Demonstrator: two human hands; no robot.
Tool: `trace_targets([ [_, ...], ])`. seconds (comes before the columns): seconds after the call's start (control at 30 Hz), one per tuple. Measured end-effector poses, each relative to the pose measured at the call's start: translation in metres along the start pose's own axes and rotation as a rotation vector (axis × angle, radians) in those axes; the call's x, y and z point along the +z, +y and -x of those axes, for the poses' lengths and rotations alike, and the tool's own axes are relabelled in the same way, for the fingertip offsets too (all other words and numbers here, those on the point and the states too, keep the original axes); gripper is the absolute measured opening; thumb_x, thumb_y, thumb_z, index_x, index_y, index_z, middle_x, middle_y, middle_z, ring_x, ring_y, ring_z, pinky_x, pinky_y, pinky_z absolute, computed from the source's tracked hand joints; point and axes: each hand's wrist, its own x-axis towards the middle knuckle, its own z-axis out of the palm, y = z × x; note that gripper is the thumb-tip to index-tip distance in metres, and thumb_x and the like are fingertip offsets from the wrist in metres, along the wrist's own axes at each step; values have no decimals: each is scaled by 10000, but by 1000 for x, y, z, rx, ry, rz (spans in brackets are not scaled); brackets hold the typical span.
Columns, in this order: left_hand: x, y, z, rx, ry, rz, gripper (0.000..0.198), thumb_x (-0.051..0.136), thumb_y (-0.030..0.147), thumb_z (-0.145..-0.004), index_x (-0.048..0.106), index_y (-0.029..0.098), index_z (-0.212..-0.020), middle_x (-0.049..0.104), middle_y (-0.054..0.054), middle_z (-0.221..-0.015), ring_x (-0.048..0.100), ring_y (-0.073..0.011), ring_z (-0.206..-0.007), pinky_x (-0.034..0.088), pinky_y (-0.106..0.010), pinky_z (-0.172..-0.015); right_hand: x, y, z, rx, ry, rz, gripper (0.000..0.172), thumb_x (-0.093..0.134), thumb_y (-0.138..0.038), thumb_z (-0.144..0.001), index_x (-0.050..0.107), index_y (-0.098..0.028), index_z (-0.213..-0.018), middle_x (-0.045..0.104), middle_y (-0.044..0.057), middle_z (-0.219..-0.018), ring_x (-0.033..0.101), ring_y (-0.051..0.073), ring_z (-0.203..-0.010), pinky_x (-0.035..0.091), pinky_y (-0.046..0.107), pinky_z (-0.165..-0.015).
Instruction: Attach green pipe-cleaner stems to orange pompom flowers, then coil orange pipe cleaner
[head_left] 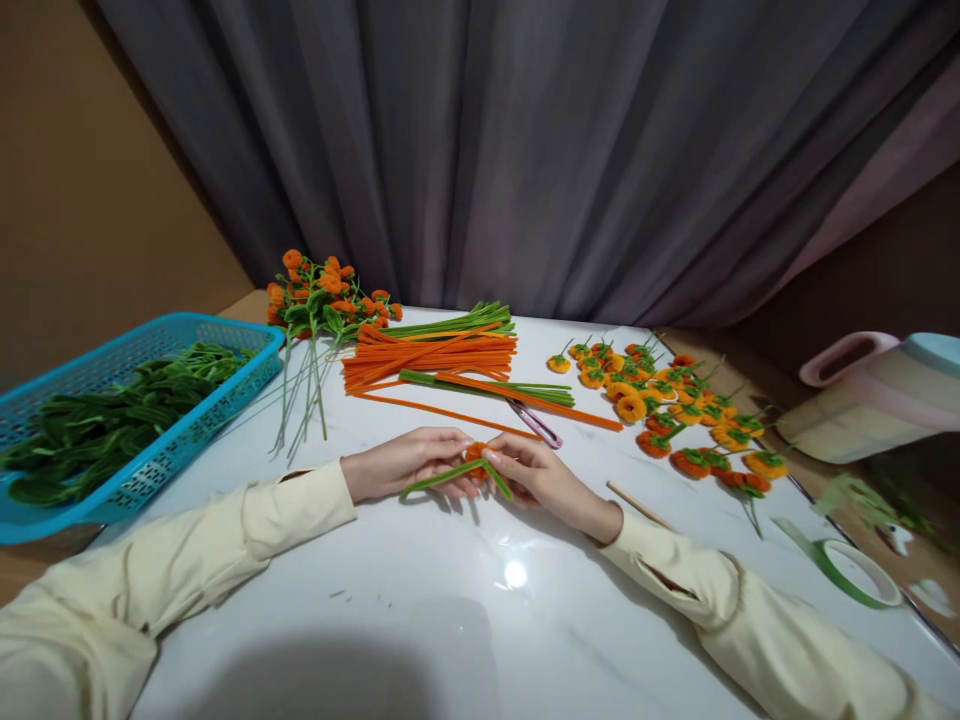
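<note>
My left hand [409,462] and my right hand [534,470] meet at the middle of the white table [420,600]. Together they pinch a small orange fuzzy flower head [475,452] with a green pipe cleaner [442,479] that slants down to the left, below my left fingers. Both hands have their fingers closed around this piece. A short green end sticks out under my right fingers. Cream sleeves cover both forearms.
A blue basket [172,440] of green leaf pieces stands at the left. Behind the hands lie orange and green pipe cleaners [435,358], a bunch of finished stemmed flowers [322,300], pink-handled scissors [536,424], several orange flower heads [675,410], a wooden stick [637,505], green tape [847,570] and a pitcher [870,395].
</note>
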Motion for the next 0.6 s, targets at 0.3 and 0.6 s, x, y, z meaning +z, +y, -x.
trace_targets([
  [0.3, 4, 8, 6, -108, -42, 135, 229, 700, 248, -738, 564, 105, -855, 652, -35, -772, 646, -89, -663, 491, -159, -646, 4, -3, 5, -138, 47, 16, 309, 635, -442, -773, 545, -155, -843, 498, -23, -675, 408, 72, -538, 313, 200, -479],
  [0.6, 19, 29, 28, 136, -18, -717, 283, 685, 268, -722, 553, 160, -949, 657, -41, -899, 614, -149, -780, 466, -242, -672, 16, -2, 20, -414, 44, 670, 133, 523, -265, -846, 561, -160, -919, 520, -32, -583, 418, 82, -487, 346, 192, -492],
])
